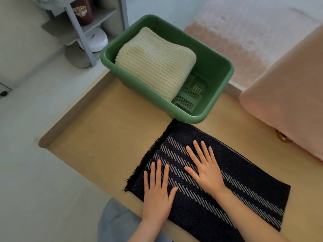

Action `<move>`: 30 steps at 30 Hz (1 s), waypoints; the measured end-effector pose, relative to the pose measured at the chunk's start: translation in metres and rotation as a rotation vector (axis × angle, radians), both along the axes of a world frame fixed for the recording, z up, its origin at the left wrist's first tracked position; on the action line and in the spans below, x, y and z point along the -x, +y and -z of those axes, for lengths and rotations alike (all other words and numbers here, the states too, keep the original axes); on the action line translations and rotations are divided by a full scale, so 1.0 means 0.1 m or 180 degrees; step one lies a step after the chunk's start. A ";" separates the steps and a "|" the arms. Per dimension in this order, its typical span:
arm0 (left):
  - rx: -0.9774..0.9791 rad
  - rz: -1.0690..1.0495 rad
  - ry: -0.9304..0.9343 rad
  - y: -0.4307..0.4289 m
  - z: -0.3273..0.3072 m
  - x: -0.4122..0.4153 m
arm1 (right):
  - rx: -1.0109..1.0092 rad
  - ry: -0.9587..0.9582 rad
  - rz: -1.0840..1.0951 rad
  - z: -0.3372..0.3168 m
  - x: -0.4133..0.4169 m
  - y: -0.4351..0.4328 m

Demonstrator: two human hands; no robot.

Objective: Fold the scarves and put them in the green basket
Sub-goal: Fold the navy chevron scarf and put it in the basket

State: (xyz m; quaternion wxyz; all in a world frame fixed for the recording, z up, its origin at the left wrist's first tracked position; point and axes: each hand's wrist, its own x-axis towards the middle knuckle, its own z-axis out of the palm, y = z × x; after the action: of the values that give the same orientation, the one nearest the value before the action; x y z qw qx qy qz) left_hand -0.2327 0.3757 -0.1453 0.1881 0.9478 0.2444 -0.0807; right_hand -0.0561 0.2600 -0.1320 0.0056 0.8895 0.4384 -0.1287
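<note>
Dark herringbone woven scarf lies pressed under flat left hand and right hand, fingers spread; lifted carelessly toward the green plastic basket, its folds could slip apart.

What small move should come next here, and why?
Probably pinch the fringed end and fold the navy woven scarf with white stripes in half. Left hand and right hand lie flat on it, and it looks longer than the room beside the cream knitted scarf in the green plastic basket.
</note>
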 end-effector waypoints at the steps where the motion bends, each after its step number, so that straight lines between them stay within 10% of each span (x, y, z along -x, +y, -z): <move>1: 0.0014 0.0038 0.0022 -0.09 -0.01 -0.07 | 0.0046 0.0002 0.0046 0.00 -0.05 -0.11; 14: 0.0000 0.0341 0.0068 -1.05 -0.11 -0.71 | 0.0172 0.0110 0.0426 -0.08 -0.51 -1.23; 30: -0.0558 0.1671 -0.0304 -1.23 0.04 -1.72 | -0.0004 -0.0100 0.2805 -0.12 -0.25 -2.68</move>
State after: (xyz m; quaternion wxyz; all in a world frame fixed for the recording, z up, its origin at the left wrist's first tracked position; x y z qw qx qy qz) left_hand -0.0607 0.2526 -0.1497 0.0893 0.9941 -0.0126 -0.0604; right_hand -0.0313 -0.0085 -0.1202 -0.0437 0.9934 0.0172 -0.1051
